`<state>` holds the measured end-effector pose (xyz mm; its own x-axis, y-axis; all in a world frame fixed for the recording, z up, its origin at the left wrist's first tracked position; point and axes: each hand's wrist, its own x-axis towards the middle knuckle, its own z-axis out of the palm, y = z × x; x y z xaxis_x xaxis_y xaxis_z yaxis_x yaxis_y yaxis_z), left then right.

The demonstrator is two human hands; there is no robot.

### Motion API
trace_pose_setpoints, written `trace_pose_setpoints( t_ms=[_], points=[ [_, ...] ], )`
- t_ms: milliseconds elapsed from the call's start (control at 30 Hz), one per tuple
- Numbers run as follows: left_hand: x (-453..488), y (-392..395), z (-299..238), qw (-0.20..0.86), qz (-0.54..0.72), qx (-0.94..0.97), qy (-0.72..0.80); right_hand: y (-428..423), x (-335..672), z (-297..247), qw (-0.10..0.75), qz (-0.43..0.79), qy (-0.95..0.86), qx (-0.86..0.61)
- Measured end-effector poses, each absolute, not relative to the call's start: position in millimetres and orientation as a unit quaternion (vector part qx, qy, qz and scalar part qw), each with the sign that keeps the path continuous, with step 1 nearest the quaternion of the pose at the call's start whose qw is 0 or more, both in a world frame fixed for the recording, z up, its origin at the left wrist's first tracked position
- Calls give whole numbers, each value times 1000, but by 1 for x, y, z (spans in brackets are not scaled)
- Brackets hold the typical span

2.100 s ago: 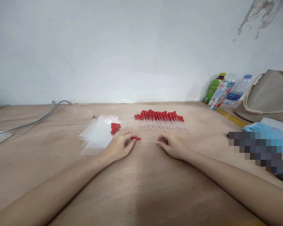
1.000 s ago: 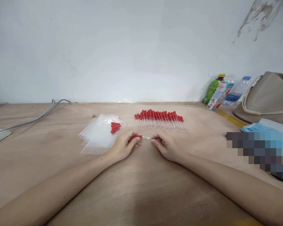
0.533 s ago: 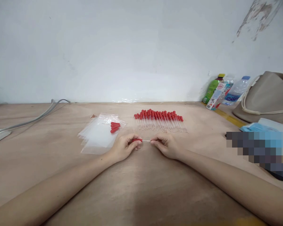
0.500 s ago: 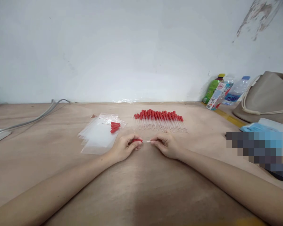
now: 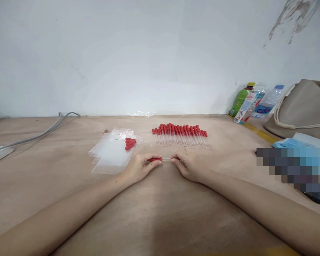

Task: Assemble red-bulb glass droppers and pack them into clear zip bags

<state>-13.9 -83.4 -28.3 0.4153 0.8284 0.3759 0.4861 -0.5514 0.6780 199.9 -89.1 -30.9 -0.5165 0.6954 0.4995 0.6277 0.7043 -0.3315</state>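
My left hand (image 5: 142, 166) is closed round a red rubber dropper bulb (image 5: 156, 159), whose mouth points right. A thin clear glass pipette tube (image 5: 166, 159) runs from the bulb's mouth to my right hand (image 5: 186, 164), which pinches it between thumb and fingers. The tube's far end is hidden in that hand. Behind my hands lies a row of several droppers (image 5: 180, 131), red bulbs at the back and clear tubes toward me. To the left, several loose red bulbs (image 5: 130, 143) rest on a fanned stack of clear zip bags (image 5: 109, 153).
Grey cables (image 5: 42, 133) lie on the wooden table (image 5: 117, 220) at left. At the back right stand a green bottle (image 5: 240, 101), a carton (image 5: 244, 109), a water bottle (image 5: 266, 105) and a beige bag (image 5: 298, 110). A blue mask (image 5: 288, 143) lies nearer.
My left fingers have straightened slightly, and more of the red bulb shows between them. Both hands keep their hold in nearly the same place.
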Motion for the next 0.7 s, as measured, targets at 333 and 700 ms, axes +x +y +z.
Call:
trace_pose_setpoints(
  t_ms=[333, 700],
  points=[
    [-16, -83, -30, 255, 354, 815, 381, -86, 202, -34, 337, 61, -879, -332],
    [-15, -84, -35, 268, 335, 818, 383, -86, 198, -35, 295, 7, -904, -310]
  ],
)
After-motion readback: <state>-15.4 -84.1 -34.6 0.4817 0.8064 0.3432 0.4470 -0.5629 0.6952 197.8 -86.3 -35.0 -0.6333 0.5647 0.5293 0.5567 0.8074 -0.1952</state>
